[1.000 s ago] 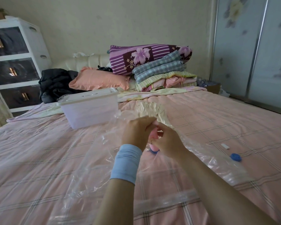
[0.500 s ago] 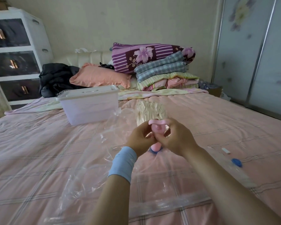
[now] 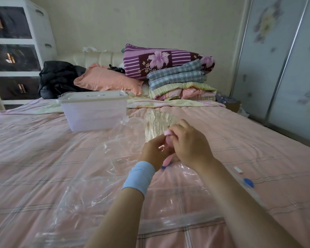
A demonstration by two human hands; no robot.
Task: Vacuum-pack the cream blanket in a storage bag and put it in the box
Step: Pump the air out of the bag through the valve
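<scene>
The left hand [image 3: 155, 152] grips the lower part of a small pink hand pump [image 3: 168, 159] and the right hand [image 3: 190, 144] curls over its top, above the clear storage bag [image 3: 97, 176] spread down the middle of the bed [image 3: 34, 140]. The cream blanket [image 3: 157, 122] lies crumpled in the bag's far end (just beside the lidded plastic box [image 3: 93, 113]).

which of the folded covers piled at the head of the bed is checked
The grey-blue folded cover, in the pile's middle; the purple quilt above it is floral and striped, the yellow-green cover below striped.
</scene>
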